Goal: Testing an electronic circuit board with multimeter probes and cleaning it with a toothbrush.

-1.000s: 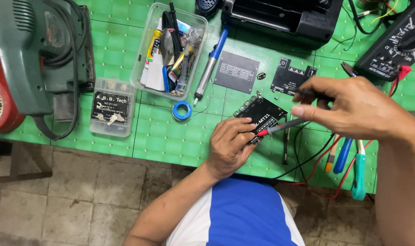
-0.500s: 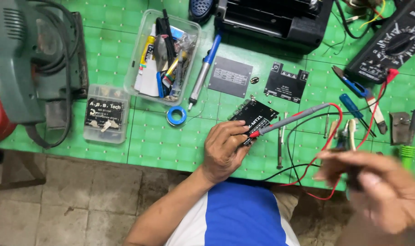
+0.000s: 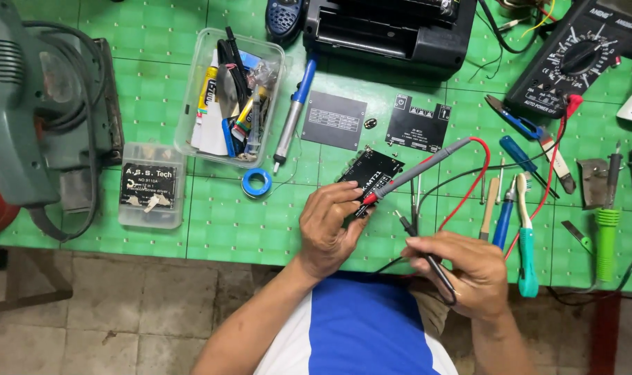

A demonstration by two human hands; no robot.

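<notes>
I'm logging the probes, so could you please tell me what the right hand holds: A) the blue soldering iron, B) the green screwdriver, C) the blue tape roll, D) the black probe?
D: the right hand grips the black probe, while the left hand holds the red probe against the black board.

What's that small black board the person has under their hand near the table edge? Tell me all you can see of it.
The small black circuit board is a flat rectangle lying turned at an angle on the green grid mat, near the front edge. It carries white lettering and small parts along its far edge, too fine to make out. The left hand holds its near end with the fingertips. A grey test probe with a red tip lies across it. The right hand holds a black probe just off its right side.
</notes>
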